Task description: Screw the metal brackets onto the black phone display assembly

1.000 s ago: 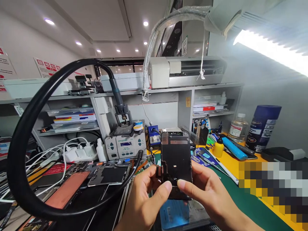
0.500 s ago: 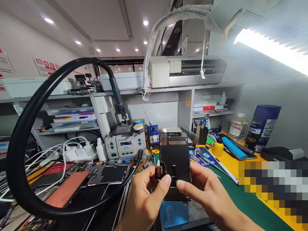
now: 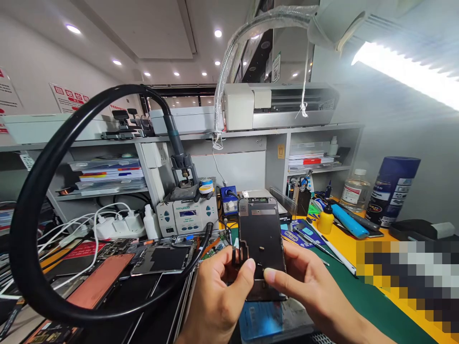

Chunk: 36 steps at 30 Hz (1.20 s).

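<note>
Between my two hands is a phone screen assembly (image 3: pixel 263 227), its dark back with metal plates turned towards me and its top tilted away. My left hand (image 3: pixel 224 286) grips its lower left side, thumb on the back; a dark flex cable sticks out at that edge by the fingers. My right hand (image 3: pixel 304 277) is closed on the lower right side, thumb tip pressing near the lower middle. Most fingers of both hands are hidden behind the part. Below it lies a shiny blue flat item (image 3: pixel 260 322) on the bench.
A hot air station (image 3: pixel 188 217) stands behind, its thick black hose (image 3: pixel 21 229) looping across the left. Loose phone screens (image 3: pixel 161 260) lie left. Tweezers, a yellow bottle (image 3: pixel 325 220) and a spray can (image 3: pixel 392 191) stand or lie right. A bright lamp (image 3: pixel 405 71) hangs upper right.
The screen assembly has tilted slightly in my hands, so its back catches the light differently. The dark flex at the left edge has shifted a little. Both hands keep their hold.
</note>
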Motion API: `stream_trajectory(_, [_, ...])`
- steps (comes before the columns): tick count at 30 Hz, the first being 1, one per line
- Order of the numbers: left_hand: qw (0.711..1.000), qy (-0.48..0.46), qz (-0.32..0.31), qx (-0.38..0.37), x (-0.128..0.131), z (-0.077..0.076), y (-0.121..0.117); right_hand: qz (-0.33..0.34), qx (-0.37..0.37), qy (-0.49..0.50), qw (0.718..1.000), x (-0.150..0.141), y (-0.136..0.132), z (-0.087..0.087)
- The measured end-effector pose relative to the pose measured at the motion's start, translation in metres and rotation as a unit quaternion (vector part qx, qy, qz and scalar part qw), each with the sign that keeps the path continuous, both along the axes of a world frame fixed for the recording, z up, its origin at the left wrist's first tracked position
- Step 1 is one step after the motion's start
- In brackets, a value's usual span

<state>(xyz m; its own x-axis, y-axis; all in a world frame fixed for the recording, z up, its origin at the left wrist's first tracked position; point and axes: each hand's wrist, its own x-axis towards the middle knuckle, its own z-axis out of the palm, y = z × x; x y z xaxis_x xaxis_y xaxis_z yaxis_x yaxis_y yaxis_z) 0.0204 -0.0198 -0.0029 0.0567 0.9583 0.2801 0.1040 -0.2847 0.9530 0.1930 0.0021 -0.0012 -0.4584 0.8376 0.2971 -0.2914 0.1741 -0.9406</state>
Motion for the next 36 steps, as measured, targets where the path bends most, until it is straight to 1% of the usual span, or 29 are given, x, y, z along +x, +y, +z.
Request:
stream_trajectory(4, [1.000,-0.004,0.004,-0.004,0.0013,0.0008,-0.0013,0.013,0.001,-0.003,1.000,0.0006,0.0007,-0.0008])
stream_trajectory(7, [1.000,0.008,0.008,0.004,0.0011,-0.0019,-0.0011,0.000,-0.004,-0.017,1.000,-0.0002,0.0008,-0.0010])
stream_trajectory(11, [1.000,0.008,-0.001,0.001,0.0013,-0.0046,-0.0008,-0.017,-0.011,-0.025,0.999,-0.0018,0.0015,0.0003])
stream_trajectory(17, [1.000,0.005,-0.019,0.001,0.0021,-0.0016,-0.0021,-0.022,-0.013,-0.044,0.999,-0.0025,0.0007,0.0023])
stream_trajectory(22, [0.999,-0.022,-0.047,-0.015,0.0011,-0.0002,-0.0017,-0.020,-0.034,-0.048,0.998,-0.0034,0.0002,0.0027])
stream_trajectory(27, [0.995,-0.072,-0.071,-0.026,0.0011,-0.0005,-0.0037,-0.001,-0.030,-0.041,0.999,-0.0040,-0.0008,0.0033])
stream_trajectory(30, [0.989,-0.106,-0.083,-0.054,0.0019,-0.0003,-0.0046,0.009,-0.028,-0.033,0.999,-0.0044,-0.0006,0.0013])
stream_trajectory(32, [0.987,-0.119,-0.083,-0.071,0.0029,0.0005,-0.0044,0.010,-0.030,-0.030,0.999,-0.0045,-0.0001,-0.0003])
stream_trajectory(36, [0.990,-0.110,-0.063,-0.059,0.0052,0.0019,-0.0037,0.008,-0.038,-0.022,0.999,-0.0033,0.0005,-0.0018])
